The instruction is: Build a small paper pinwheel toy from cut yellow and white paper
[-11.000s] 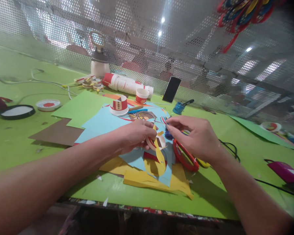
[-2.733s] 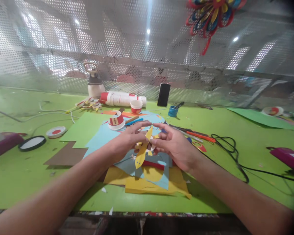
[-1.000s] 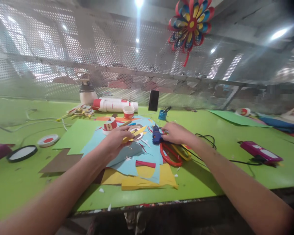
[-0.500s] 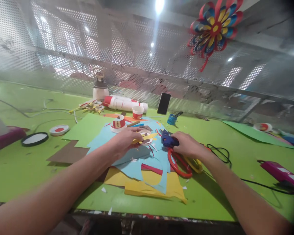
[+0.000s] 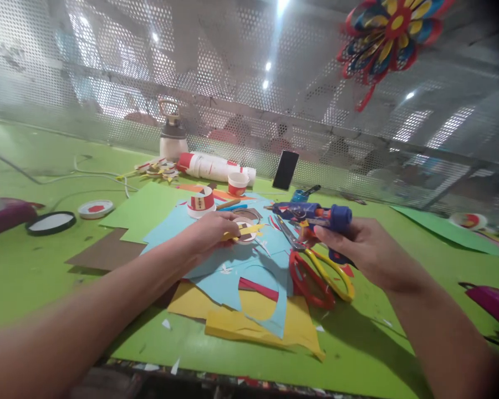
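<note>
My right hand [image 5: 366, 249] is wrapped round the grip of a blue glue gun [image 5: 311, 213], lifted above the table with its nozzle pointing left. My left hand [image 5: 216, 230] pinches a yellow paper strip [image 5: 253, 228] over a small round white piece [image 5: 246, 237] with brown on it. Beneath the glue gun lie scissors [image 5: 322, 282] with one red and one yellow handle. Light blue paper [image 5: 216, 271] with a round cut-out spreads under my left hand, on top of yellow paper [image 5: 266, 332]. A red and white paper cup [image 5: 202, 204] stands just behind my left hand.
Farther back are another paper cup [image 5: 238, 184], a stack of cups [image 5: 216, 167], a phone [image 5: 285, 169], a blue pot [image 5: 300, 195] and a spray bottle [image 5: 173, 138]. Green paper [image 5: 135, 213] and a black ring-shaped lid [image 5: 51, 223] lie left. A paper flower [image 5: 395, 27] hangs overhead.
My right hand has raised the glue gun from beside the scissors and turned it level, nozzle leftward. My left hand stays over the round piece with the yellow strip. The view has shifted slightly.
</note>
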`<move>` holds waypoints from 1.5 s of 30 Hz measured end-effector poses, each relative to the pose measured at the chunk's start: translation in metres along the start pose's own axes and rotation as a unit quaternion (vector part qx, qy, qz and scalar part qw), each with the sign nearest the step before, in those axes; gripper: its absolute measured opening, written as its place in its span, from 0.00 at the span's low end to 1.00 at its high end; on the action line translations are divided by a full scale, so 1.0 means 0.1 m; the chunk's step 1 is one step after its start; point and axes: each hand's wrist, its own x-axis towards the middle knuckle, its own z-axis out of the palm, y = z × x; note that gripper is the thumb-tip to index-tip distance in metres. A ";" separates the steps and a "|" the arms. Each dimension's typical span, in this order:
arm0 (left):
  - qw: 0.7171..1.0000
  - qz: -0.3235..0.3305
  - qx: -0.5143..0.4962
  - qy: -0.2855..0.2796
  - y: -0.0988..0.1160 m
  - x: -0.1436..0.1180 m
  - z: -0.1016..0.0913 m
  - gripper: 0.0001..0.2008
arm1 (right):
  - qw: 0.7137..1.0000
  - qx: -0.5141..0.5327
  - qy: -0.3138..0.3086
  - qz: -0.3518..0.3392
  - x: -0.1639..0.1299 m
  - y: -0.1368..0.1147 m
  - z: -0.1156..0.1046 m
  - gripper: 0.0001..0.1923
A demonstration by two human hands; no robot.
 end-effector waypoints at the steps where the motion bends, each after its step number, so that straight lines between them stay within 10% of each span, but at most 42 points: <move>1: 1.000 0.000 0.003 0.004 -0.01 0.01 -0.01 0.10 | 1.000 -0.013 -0.016 -0.011 -0.01 -0.01 0.00 0.12; 20: 0.998 -0.041 0.031 -0.023 0.02 -0.02 0.04 0.08 | 0.975 -0.173 -0.116 -0.073 0.01 0.04 0.15 0.14; 45: 0.998 -0.050 0.000 0.023 0.05 -0.05 0.08 0.08 | 0.977 -0.185 -0.087 -0.054 -0.02 -0.01 0.20 0.15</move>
